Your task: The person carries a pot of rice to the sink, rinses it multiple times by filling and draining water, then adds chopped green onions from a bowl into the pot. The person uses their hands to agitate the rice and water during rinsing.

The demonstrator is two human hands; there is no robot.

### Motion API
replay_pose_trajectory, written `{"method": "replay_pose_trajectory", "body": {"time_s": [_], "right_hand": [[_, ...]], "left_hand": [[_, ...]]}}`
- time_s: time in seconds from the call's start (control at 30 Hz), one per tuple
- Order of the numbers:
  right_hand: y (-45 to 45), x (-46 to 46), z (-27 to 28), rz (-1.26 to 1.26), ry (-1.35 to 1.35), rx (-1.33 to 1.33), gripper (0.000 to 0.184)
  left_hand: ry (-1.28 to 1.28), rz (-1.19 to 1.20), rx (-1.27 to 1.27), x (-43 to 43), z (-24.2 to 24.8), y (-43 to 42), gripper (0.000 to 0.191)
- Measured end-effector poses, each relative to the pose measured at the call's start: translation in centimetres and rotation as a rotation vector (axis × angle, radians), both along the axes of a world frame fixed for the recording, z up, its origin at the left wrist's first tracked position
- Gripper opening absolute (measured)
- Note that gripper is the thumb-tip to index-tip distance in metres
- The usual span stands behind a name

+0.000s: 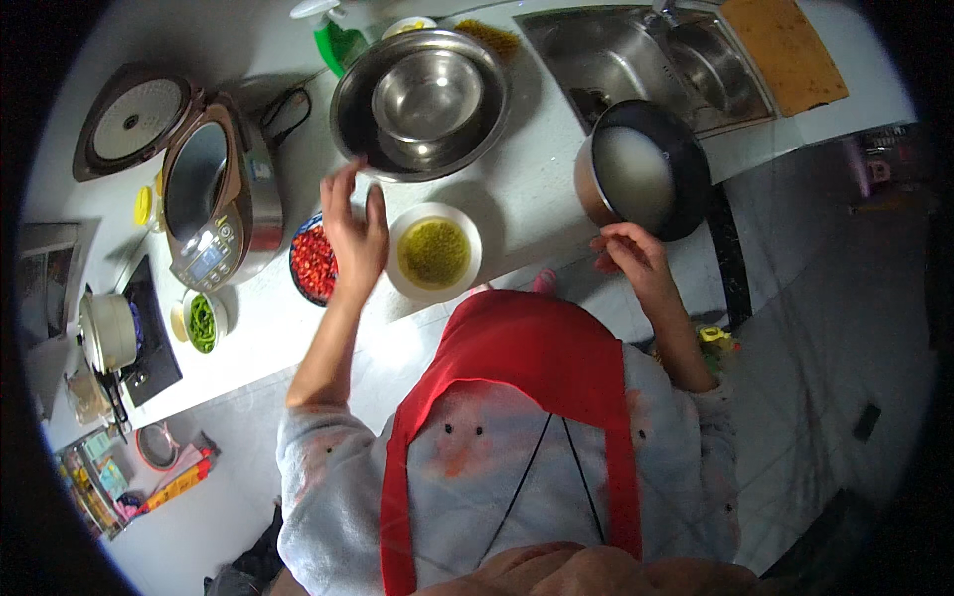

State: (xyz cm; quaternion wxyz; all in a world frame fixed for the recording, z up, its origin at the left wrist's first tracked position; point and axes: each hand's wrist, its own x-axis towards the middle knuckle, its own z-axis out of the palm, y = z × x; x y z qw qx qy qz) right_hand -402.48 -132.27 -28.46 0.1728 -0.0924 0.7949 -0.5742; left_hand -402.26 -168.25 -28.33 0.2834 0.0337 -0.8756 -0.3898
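My left hand (354, 238) is raised with its fingers apart, over the right side of a bowl of chopped red chillies (313, 261). Right of it stands a white bowl of yellow-green liquid with small bits (434, 253). My right hand (633, 249) has bent fingers at the lower rim of a dark-lined pot (689, 179) holding cloudy whitish liquid; whether they grip the rim is unclear. Behind the bowls, a small steel bowl (427, 95) rests inside a large steel basin (496, 112). An open rice cooker (257, 186) stands at the left.
A steel sink (611, 48) and a wooden board (786, 56) lie at the back right. A green spray bottle (335, 45) stands behind the basin. Farther left are a bowl of cut green peppers (201, 324) and a lidded pot (110, 331) by a black cooktop (153, 365).
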Motion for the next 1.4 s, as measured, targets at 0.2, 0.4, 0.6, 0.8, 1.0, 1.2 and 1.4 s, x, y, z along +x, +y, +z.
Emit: {"method": "replay_pose_trajectory", "body": {"time_s": [0.2,0.4,0.6,0.8,1.0,1.2,1.4], "right_hand": [[-2.1,2.4,-4.4,0.003,-0.313,0.053,0.02],[-5.7,2.5,-6.9,0.206,-0.373,0.075,0.019],[-6.8,3.1,-6.7,0.238,-0.334,0.104,0.017],[-6.6,4.0,-4.9,0.149,-0.405,0.158,0.018],[-5.9,4.0,-5.0,0.108,-0.419,0.078,0.018],[-7.6,1.6,0.4,0.228,-0.059,0.023,0.014],[-11.4,0.0,3.9,0.253,0.389,0.033,0.014]], "left_hand": [[-0.302,0.242,0.281,13.5,-8.9,1.2,0.046],[-0.645,0.302,1.089,14.8,-11.7,4.7,0.052],[-0.503,0.21,1.135,11.7,-14.4,3.4,0.03],[-0.561,0.133,1.144,10.2,-16.4,2.0,0.033],[-0.547,0.084,1.242,10.9,-14.2,2.3,0.032],[-0.62,0.035,1.35,10.9,-9.2,3.6,0.05],[-0.608,-0.121,1.458,8.6,-5.3,5.5,0.062]]}}
